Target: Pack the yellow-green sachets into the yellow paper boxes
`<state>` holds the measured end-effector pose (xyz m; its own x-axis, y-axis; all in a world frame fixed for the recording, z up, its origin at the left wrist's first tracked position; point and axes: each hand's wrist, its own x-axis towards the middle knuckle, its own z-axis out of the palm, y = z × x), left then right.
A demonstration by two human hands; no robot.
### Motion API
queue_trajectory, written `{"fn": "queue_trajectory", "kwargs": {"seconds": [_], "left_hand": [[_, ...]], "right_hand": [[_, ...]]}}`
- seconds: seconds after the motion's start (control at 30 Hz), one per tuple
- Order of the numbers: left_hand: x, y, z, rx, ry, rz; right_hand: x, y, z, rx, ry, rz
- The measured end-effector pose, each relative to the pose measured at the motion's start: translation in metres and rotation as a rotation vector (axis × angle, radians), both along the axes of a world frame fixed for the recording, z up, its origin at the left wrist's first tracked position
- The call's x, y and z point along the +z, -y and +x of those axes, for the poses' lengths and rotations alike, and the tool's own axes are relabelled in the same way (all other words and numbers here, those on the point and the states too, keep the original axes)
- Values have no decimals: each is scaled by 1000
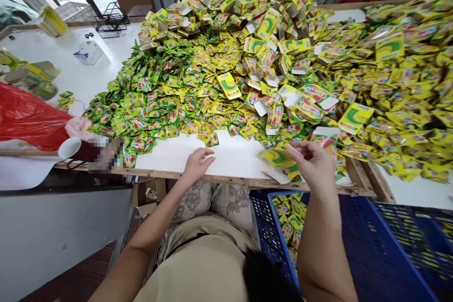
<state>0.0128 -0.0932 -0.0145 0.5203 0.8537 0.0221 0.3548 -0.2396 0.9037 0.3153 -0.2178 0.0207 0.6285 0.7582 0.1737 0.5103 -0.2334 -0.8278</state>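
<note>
Over the front of the white tabletop [226,153], my left hand [198,166] is open and holds nothing, its thumb and fingers apart. My right hand [316,165] pinches a small yellow-and-green carton [281,161] near the table's front edge; the carton is slightly blurred, with a pale flap hanging low. Beyond my left hand spreads a heap of small green sachets [141,104], mixed with yellow sachets [215,56] towards the middle. Small open cartons [265,56] are piled behind and to the right. One carton lies flat on the sachets [229,86].
More packets in yellow wrappers [406,104] cover the right side, past a wooden strip [377,179]. A blue crate [271,217] with sachets stands below the table edge. At left are a mug [76,150], a red plastic bag [31,118] and a black wire rack [111,21].
</note>
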Motion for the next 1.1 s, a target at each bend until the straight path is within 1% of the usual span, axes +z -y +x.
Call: {"fn": "queue_trajectory", "kwargs": {"seconds": [0.03,0.1,0.13,0.2,0.23,0.3,0.33,0.4,0.47,0.5,0.57,0.63,0.7,0.8,0.83,0.9,0.97,1.03,1.1], "left_hand": [[5,1,0,-7,16,-6],[16,-1,1,-64,79,-52],[20,-2,0,-111,125,-100],[27,-6,-2,-229,216,-247],[28,-8,-5,-283,243,-330],[30,-12,-12,-343,236,-453],[29,-13,-17,-343,204,-474],[29,-14,-28,-277,114,-418],[28,-17,-38,-173,21,-269],[28,-19,-43,-119,-17,-177],[26,-25,-52,-30,-91,18],[23,-32,-60,22,-192,200],[17,-39,-68,27,-327,330],[8,-45,-79,-5,-515,390],[6,-45,-82,-10,-552,391],[2,-43,-86,10,-566,399],[1,-38,-86,70,-509,421],[2,-33,-82,147,-404,431],[5,-27,-72,195,-264,391]], "right_hand": [[6,-4,-8,79,-80,49],[16,-13,-30,260,-174,118],[19,-19,-43,366,-192,149],[21,-32,-69,572,-201,185],[18,-38,-80,650,-209,197],[10,-49,-99,732,-256,222],[3,-54,-105,752,-282,222],[-11,-63,-113,774,-334,192],[-26,-75,-116,741,-371,128],[-34,-83,-116,686,-378,94],[-49,-101,-117,516,-355,22],[-60,-120,-119,361,-296,-65],[-67,-138,-123,292,-211,-152],[-68,-155,-132,274,-56,-253],[-67,-157,-134,278,-24,-281],[-66,-158,-135,295,-28,-318],[-65,-155,-131,303,-87,-307],[-64,-147,-122,273,-167,-245],[-60,-137,-109,227,-241,-156]]}}
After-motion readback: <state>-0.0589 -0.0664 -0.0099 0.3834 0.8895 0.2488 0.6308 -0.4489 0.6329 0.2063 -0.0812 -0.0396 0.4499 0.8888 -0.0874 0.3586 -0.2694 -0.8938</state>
